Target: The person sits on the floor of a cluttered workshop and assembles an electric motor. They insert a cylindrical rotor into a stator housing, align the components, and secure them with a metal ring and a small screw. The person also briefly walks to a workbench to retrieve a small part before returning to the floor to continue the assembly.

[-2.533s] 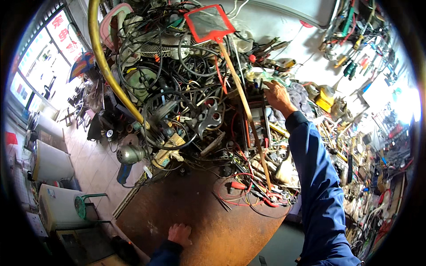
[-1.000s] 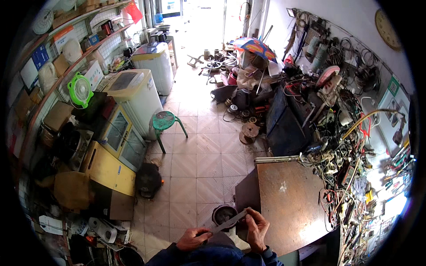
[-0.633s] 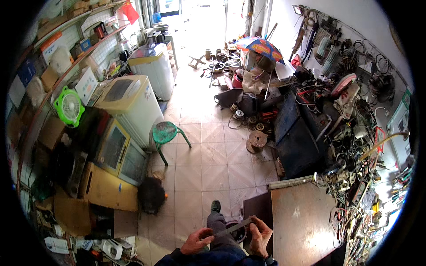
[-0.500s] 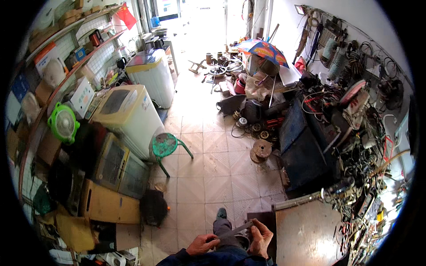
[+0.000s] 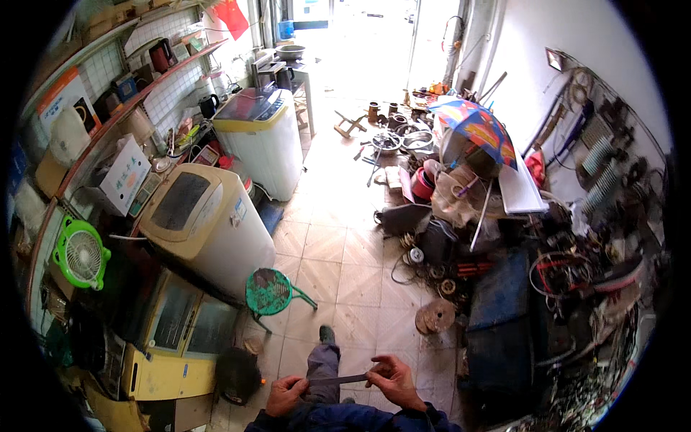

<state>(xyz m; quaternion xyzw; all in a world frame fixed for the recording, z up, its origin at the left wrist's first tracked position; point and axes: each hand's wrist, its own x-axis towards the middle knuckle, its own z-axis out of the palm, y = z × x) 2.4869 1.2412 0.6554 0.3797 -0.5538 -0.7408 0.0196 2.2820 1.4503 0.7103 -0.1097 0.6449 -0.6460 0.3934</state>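
Note:
A thin, flat, dark grey strip [image 5: 337, 379] stretches almost level between my hands, above my leg. Its kind cannot be made out. My left hand [image 5: 286, 396] pinches the strip's left end between thumb and fingers. At the other end, my right hand [image 5: 396, 382] grips it with thumb and fingertips, the palm partly turned up. One shoe [image 5: 327, 335] shows below on the tiled floor.
A green round stool [image 5: 268, 291] stands ahead on the left, beside top-loading washing machines [image 5: 237, 237]. To the right are a wooden spool [image 5: 435, 317], a dark blue cabinet [image 5: 500, 302] and heaped parts. A colourful umbrella [image 5: 479, 129] lies over clutter farther off.
My view has shifted toward the stool and washing machines, and the bench at lower right has left it. The strip has gone from slanted to nearly level, still between both hands.

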